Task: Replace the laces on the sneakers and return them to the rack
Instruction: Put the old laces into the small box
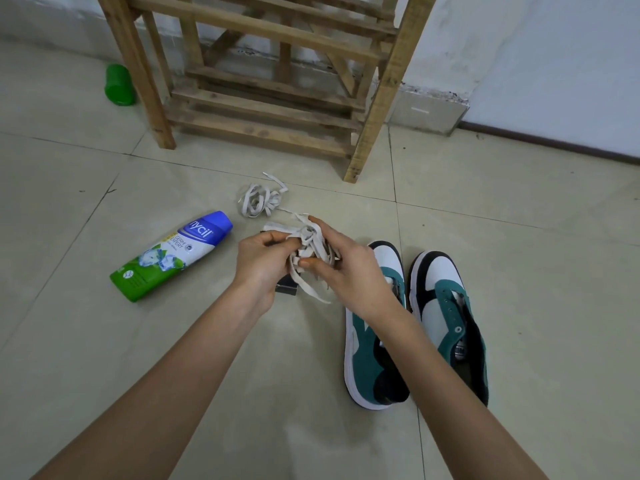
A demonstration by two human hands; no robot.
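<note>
Both hands hold a tangled bundle of white laces (pixel 311 244) above the tiled floor. My left hand (pixel 261 263) pinches one side of the bundle and my right hand (pixel 346 268) grips the other side, with loose ends hanging below. A second coil of white laces (pixel 258 200) lies on the floor just beyond my hands. Two teal, white and black sneakers stand side by side to the right, without laces: the left sneaker (pixel 372 341) partly under my right forearm, the right sneaker (pixel 446 306) beside it. The wooden rack (pixel 263 81) stands against the wall ahead.
A blue, white and green powder bottle (pixel 173 256) lies on its side at the left. A green cap-like cup (pixel 119 84) sits left of the rack's leg. A small dark object (pixel 287 287) lies on the floor under my hands.
</note>
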